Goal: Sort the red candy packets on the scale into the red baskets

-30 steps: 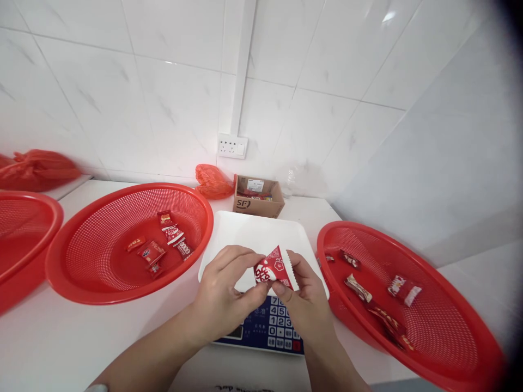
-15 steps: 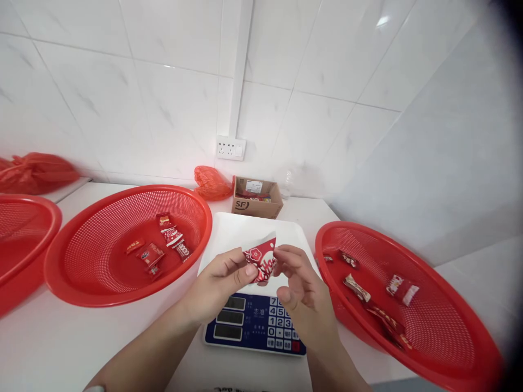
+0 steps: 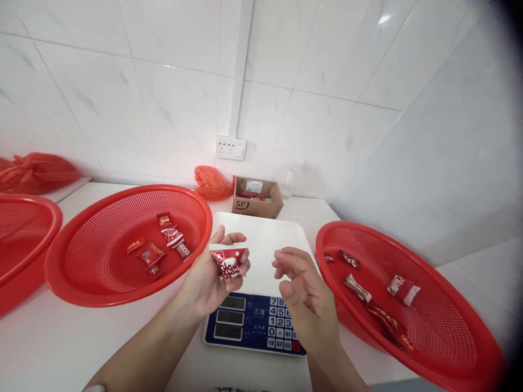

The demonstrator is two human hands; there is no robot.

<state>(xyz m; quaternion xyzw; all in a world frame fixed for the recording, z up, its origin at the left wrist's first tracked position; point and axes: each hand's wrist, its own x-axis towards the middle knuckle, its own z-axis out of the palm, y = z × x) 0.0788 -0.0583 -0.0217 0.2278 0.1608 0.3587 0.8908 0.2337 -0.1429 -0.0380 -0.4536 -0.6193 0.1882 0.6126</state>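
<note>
Since the earlier frames: both hands pinched the red-and-white pouch over the scale; now the right hand has let go and the left alone carries it, shifted leftward.

Item 1. Left hand [image 3: 212, 275]: grip closed round the pouch [image 3: 227, 262], thumb and fingers wrapped about its lower part, serrated white top edge uppermost. Pouch held in the air above the near-left edge of the scale's white tray [image 3: 265, 242], clear of it.

Item 2. Right hand [image 3: 300, 283]: grip loose and empty, fingers half curled, just right of the pouch and apart from it, above the keypad of the scale [image 3: 255, 324].

Item 3. Pouch, handling (judged): light, thin foil or paper wrapping, soft and easily crumpled, somewhat slick. Best held by the sealed top seam or lightly about the body; a hard squeeze would likely crush it.

Item 4. Left basket [image 3: 81, 272], red mesh, on the white surface [image 3: 61, 343]: several small red wrapped sweets [image 3: 163, 245] lying loose in it.

Item 5. Right basket [image 3: 441, 359], red mesh: more wrapped sweets [image 3: 376, 305] scattered over its bottom.

Item 6. Third red basket [image 3: 24, 218], far left, partly out of view.

Item 7. Cardboard box [image 3: 257, 202] behind the scale, against the tiled wall; red plastic bag [image 3: 212, 182] beside it; another red bag [image 3: 36, 171] at far left.
</note>
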